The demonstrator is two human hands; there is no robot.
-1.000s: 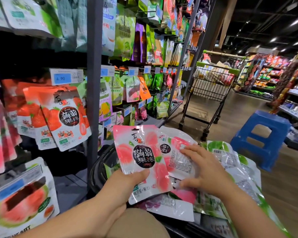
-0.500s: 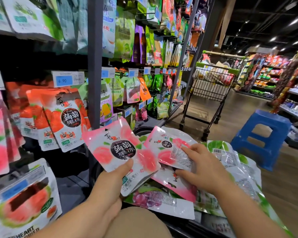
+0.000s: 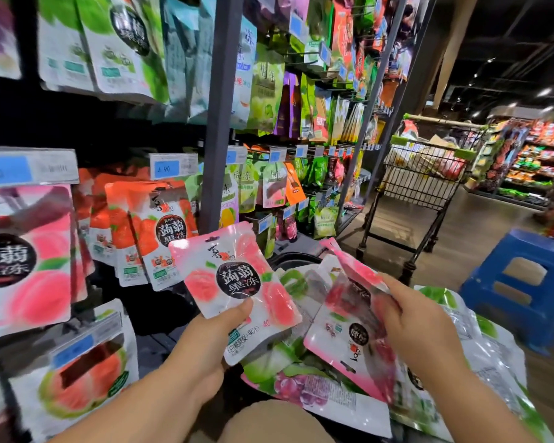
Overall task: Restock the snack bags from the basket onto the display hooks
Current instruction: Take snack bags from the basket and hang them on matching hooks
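While the left hand (image 3: 205,350) grips a peach bag (image 3: 237,282), the right hand (image 3: 419,324) pinches another bag (image 3: 352,334).

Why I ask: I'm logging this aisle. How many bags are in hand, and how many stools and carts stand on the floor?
Bags in hand: 2, a peach bag in the left hand and a pink bag in the right hand
Stools: 1, the blue stool
Carts: 1, the cart
Total: 4
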